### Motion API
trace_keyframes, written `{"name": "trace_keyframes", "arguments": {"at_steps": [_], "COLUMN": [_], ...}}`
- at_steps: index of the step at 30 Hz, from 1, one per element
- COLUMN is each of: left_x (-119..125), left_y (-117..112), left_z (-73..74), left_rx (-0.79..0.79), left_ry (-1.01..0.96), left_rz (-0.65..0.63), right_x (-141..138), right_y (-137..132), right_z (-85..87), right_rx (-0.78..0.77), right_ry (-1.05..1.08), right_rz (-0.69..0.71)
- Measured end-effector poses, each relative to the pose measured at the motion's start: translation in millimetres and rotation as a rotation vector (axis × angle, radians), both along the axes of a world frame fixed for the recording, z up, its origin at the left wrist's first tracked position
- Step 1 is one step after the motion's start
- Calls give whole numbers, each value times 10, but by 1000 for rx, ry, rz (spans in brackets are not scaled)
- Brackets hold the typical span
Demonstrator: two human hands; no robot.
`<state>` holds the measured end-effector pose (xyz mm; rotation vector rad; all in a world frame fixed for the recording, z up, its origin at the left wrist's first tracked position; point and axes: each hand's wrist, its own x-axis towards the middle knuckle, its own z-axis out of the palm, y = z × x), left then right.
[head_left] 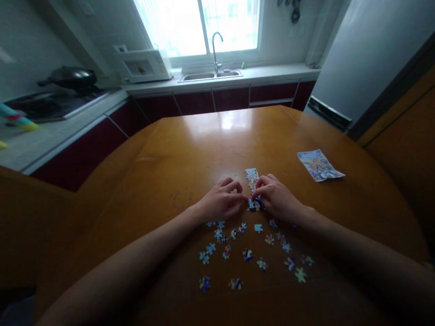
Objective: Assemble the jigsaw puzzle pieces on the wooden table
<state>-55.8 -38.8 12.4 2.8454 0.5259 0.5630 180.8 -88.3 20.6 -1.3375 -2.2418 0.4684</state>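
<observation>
A narrow joined strip of jigsaw puzzle (252,174) lies on the wooden table, running away from me. At its near end, a blue and white joined section (254,206) sits between my hands. My left hand (224,199) is closed, with its index fingertip and thumb at the left edge of that section. From the right, my right hand (278,197) bends over the strip, its fingers closed down on the pieces and covering part of them. Several loose jigsaw pieces (248,255) are scattered nearer to me, among them a plain light-blue piece (258,228).
A creased picture sheet (321,165) lies on the right of the wooden table (217,145). Beyond the table are a counter with a sink (199,77), a white microwave (144,65), and a dark wok (73,78) on the stove. A fridge (370,59) stands at right.
</observation>
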Motion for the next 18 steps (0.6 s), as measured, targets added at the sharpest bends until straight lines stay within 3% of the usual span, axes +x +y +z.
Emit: {"name": "trace_keyframes", "arguments": {"at_steps": [6,18], "left_x": [5,-10], "left_y": [-17,18], "left_z": [31,-45], "left_rx": [-10,-77], "left_ry": [12,-36], "left_rz": [6,23], "right_x": [29,38], "right_y": [-5,11], "right_z": [-10,-58], "right_rx": [57,47], "right_ry": [48,38], "right_rz": [45,42]}}
